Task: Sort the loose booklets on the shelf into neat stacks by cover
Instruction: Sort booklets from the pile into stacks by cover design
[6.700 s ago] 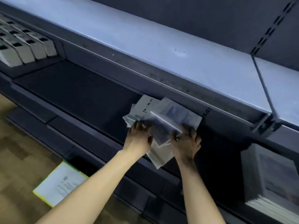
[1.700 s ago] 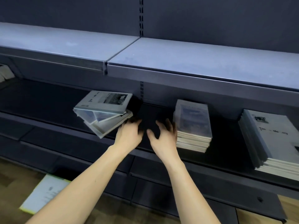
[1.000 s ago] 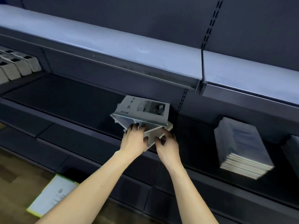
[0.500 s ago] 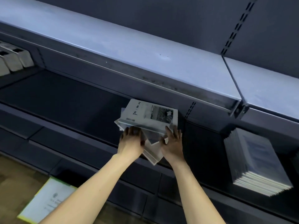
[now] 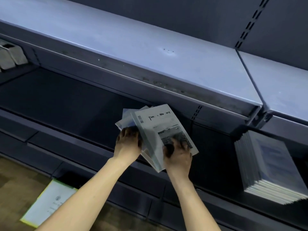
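Curled around a loose bunch of booklets (image 5: pixel 150 139), the fingers of both my hands hold it up in front of the dark lower shelf (image 5: pixel 66 105). With my left hand (image 5: pixel 128 144) I grip the bunch's left edge, fingertips tucked under the glossy covers that fan out crookedly just beyond them. My right hand (image 5: pixel 178 155) clasps the near corner of the top booklet (image 5: pixel 160 129), fingers (image 5: pixel 180 144) spread over its printed photograph while the thumb presses the cover to their left. That top booklet is a flat pale rectangle with a smooth, slightly shiny cover, black lettering and a small barcode near its far edge, well beyond my fingertips; it sits tilted and askew from the booklets beneath it, whose thin edges and corners jut out below my right wrist and past my left fingers. Well to the right of my right hand, a squared stack of booklets (image 5: pixel 270 165) with bluish covers rests on the same shelf, its layered white page edges showing on the near side. Above my fingers runs the upper shelf (image 5: pixel 133 52), a smooth matte metal slab with a scuffed front lip. Far to the left of my left hand stand pale boxy items (image 5: pixel 11 55), too blurred to name. Below my left forearm, a flat white sheet with a yellow-green border (image 5: pixel 48 200) lies on the wood-grain floor (image 5: pixel 13 177).
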{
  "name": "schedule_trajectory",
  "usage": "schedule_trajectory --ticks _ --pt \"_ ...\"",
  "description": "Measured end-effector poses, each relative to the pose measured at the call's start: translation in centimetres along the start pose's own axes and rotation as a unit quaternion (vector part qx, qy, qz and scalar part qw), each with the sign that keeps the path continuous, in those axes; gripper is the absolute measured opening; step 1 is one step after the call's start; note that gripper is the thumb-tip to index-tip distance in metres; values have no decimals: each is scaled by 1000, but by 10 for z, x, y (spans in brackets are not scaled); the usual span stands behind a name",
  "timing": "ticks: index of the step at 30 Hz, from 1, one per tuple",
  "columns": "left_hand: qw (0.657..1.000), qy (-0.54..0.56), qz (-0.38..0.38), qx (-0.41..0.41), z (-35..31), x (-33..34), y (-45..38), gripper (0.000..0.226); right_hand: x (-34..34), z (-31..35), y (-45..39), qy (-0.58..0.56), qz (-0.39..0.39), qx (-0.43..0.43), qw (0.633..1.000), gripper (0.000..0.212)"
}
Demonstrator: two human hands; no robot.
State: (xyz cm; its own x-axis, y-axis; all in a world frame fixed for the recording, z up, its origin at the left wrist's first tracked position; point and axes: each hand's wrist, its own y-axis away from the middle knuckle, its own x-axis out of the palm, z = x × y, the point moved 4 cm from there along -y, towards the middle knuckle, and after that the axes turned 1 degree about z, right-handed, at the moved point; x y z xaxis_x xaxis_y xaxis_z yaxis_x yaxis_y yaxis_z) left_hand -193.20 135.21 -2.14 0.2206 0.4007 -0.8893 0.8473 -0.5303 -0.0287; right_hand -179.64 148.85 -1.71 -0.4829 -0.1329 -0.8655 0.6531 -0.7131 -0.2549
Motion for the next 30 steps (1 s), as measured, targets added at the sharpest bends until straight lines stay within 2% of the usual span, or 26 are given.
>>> schedule_trajectory --ticks 4,6,8,11,14,16,18,20,23,27,30 --pt "999 -33 12 2 -1 -2 3 44 -4 -30 -23 -31 128 133 982 117" --pt "999 -47 19 3 -2 -2 5 45 -5 -36 -24 -39 174 165 970 131" --pt "999 -47 22 6 -3 -2 9 45 -8 -36 -19 -12 172 180 969 131" --pt "998 -43 34 10 -5 -4 15 47 -11 -40 -9 -46 156 217 962 115" --pt "997 -55 56 15 -2 -5 18 47 -14 -43 6 -180 149 236 943 74" --pt "996 -64 64 24 -1 -6 20 47 -22 -41 18 -229 122 244 935 49" --pt "994 -73 73 29 0 -7 22 47 -28 -37 30 -293 113 265 912 31" --pt "993 -77 81 38 -1 -8 25 46 -34 -34 40 -357 100 273 888 28" --pt "991 -86 63 78 -5 -11 28 43 -51 -35 53 -404 42 266 874 27" --pt "989 -74 48 120 -27 -13 32 45 -79 -51 76 -403 -36 297 865 7" --pt "985 -63 58 149 -57 -8 37 50 -100 -72 93 -404 -87 317 854 5"
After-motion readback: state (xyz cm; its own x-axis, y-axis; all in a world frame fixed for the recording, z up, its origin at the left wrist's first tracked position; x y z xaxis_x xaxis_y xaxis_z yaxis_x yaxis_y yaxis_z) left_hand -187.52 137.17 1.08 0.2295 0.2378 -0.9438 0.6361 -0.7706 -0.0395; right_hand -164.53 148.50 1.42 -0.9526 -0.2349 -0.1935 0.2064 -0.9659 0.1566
